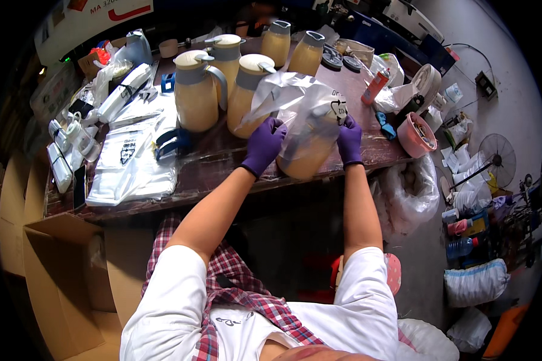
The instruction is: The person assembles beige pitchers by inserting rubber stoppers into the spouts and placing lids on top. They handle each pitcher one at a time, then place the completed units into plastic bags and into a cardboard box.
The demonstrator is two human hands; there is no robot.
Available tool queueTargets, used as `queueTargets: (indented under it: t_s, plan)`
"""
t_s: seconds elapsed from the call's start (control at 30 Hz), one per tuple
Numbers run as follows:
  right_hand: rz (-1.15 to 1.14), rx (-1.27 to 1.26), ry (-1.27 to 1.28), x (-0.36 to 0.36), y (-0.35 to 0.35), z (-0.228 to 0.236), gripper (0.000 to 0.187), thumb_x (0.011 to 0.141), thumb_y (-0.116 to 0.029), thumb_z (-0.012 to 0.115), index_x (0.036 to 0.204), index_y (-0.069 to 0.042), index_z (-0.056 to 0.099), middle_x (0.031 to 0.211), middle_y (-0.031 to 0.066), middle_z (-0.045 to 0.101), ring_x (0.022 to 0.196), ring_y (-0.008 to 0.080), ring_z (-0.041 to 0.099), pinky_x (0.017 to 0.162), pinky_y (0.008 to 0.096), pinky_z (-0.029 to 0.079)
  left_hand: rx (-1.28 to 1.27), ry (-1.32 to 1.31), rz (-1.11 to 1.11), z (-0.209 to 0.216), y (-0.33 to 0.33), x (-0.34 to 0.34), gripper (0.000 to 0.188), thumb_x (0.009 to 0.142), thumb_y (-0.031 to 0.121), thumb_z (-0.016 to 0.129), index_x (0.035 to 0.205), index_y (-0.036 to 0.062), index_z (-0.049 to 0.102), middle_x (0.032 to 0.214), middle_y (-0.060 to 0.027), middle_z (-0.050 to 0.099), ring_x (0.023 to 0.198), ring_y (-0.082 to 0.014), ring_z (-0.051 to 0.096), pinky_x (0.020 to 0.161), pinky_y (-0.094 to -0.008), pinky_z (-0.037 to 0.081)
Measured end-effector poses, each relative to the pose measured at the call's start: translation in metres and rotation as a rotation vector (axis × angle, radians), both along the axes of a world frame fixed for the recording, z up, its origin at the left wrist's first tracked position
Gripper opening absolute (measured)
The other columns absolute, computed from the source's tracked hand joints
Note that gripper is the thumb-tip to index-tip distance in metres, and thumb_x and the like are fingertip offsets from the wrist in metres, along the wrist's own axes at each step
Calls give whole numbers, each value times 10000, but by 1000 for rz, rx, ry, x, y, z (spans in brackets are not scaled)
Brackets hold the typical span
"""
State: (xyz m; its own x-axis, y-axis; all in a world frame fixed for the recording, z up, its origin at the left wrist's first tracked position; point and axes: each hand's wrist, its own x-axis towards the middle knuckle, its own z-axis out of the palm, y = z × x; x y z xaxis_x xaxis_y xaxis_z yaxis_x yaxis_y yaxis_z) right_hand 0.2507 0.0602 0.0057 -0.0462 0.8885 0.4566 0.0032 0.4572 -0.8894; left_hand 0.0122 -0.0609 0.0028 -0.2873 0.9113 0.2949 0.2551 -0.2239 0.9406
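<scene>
Bagging apparently under way: clear bag (298, 99) pinched by left hand (264, 145) at 8 o'clock, right hand (350, 142) at 4, over beige jug (304, 165) (near 12 o'clock, by table edge (194, 195)); even downward draw likely called for.

Upper left, I see lettering (104, 8) and a red mark (129, 12) on a white board (78, 27). My clear bag (301, 99), at centre, bears 1 black arrow-triangle sign (338, 109); the plastic bags (141, 171) at left, another. Dark script (229, 321) crosses my shirt (168, 307), bottom centre.
</scene>
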Motion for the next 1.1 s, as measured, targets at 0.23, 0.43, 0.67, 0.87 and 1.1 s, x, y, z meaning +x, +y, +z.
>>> queueTargets:
  t_s: [0.23, 0.43, 0.67, 0.87, 1.1]
  plan:
    - [-164, 171, -381, 22, 0, -18, 209, 914, 9, 563, 1060, -6, 713, 948, 33, 732, 841, 78, 622, 774, 262, 505, 14, -9, 58, -48, 6, 17, 293, 977, 307, 609, 1119, 57, 669, 987, -176, 710, 882, -322, 693, 817, -392, 526]
    - [-201, -63, -676, 10, -46, -33, 141, 883, -85, 596, 933, -13, 707, 891, 130, 737, 808, 214, 687, 781, 348, 531, 13, 253, -34, -48, 0, -20, 274, 936, 252, 650, 1164, 104, 682, 1031, -146, 721, 921, -305, 699, 804, -395, 531]
    - [-257, -125, -628, 46, -41, -52, 342, 942, -235, 612, 1227, -51, 648, 1213, 166, 682, 1112, 316, 654, 955, 413, 509, 118, 339, 46, -64, -13, -20, 293, 913, 95, 572, 1182, 147, 675, 1121, -135, 673, 1073, -323, 643, 969, -427, 498]
    - [-271, 448, -473, -17, -91, -12, 420, 1066, -301, 490, 1397, -44, 517, 1313, 136, 608, 1151, 236, 603, 942, 345, 486, 358, -105, -115, -15, -54, 23, 549, 949, 185, 606, 1419, -36, 429, 1410, -260, 486, 1332, -369, 476, 1116, -407, 378]
    - [-544, 563, -1129, -24, -100, -170, 360, 1026, -199, 498, 1315, 11, 547, 1342, 281, 558, 1158, 434, 575, 899, 540, 455, 26, 180, 73, -78, -53, 10, 702, 832, 166, 676, 1437, -29, 377, 1446, -293, 425, 1323, -448, 456, 1080, -473, 420]
